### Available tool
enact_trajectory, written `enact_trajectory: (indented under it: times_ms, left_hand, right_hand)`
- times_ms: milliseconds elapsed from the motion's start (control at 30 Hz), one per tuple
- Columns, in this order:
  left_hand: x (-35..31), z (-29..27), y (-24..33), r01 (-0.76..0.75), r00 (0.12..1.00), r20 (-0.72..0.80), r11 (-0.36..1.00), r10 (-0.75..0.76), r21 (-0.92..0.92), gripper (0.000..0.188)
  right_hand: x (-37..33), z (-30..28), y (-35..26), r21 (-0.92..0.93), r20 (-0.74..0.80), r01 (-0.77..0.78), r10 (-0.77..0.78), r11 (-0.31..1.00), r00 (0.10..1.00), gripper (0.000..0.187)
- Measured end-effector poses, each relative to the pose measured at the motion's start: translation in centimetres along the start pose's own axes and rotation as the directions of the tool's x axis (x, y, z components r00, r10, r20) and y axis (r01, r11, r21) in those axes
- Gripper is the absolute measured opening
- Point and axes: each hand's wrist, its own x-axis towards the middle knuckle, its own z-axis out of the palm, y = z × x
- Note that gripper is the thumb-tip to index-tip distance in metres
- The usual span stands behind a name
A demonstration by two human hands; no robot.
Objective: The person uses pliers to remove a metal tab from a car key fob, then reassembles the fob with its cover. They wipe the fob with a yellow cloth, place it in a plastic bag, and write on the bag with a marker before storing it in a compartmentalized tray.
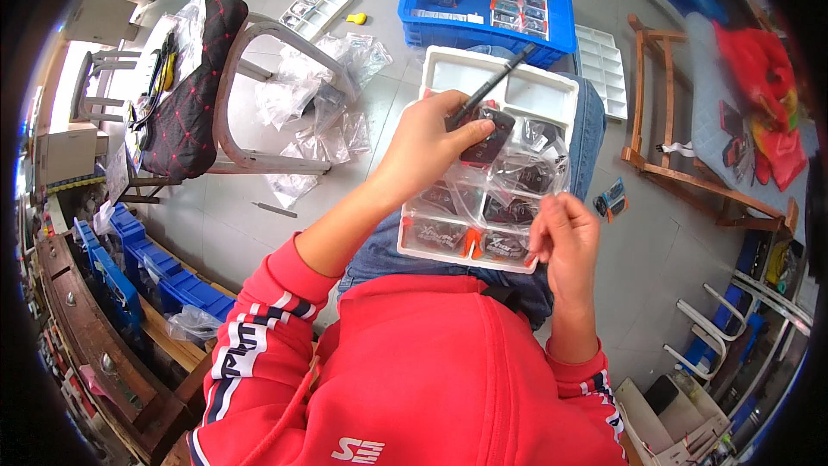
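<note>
A white compartment tray [490, 59] rests on my lap. Its lower compartments hold clear bags with flat black pieces [438, 236] that bear white marks, and a few orange-red bits show among them. My left hand [431, 140], over the tray's left side, is closed on a flat black piece [486, 140] under the thumb and on a slim black pen [500, 78] that slants up to the right. At the tray's lower right my right hand [567, 242] has its fingers pinched at the edge of a crumpled clear plastic bag [517, 168]; fingers partly hide the grip.
A blue crate [486, 33] with bagged parts stands beyond the tray. Clear bags [323, 91] litter the floor at left near a padded chair [185, 91]. To the right are a wooden chair frame [664, 171], a white divided tray [601, 69] and a small packet [611, 200].
</note>
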Motion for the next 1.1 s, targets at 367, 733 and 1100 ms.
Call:
enact_trajectory:
  times_ms: [367, 733, 1100]
  left_hand:
    - [-6.2, 0.5, 1.1, -0.497, 0.847, 0.305, 0.852, 0.435, 0.166, 0.026]
    - [2.2, -1.5, 2.8, -0.570, 0.803, 0.357, 0.441, 0.477, 0.693, 0.039]
    - [2.0, -3.8, 2.8, -0.452, 0.879, 0.296, 0.851, 0.374, 0.267, 0.031]
  right_hand:
    - [-0.4, 1.5, -0.6, 0.091, 0.186, 0.143, -0.158, 0.986, 0.970, 0.035]
    - [-0.3, -0.8, -0.7, 0.311, -0.217, 0.489, -0.440, 0.815, 0.871, 0.041]
    - [-0.5, -1.2, -0.1, 0.087, -0.203, 0.551, -0.527, 0.830, 0.825, 0.046]
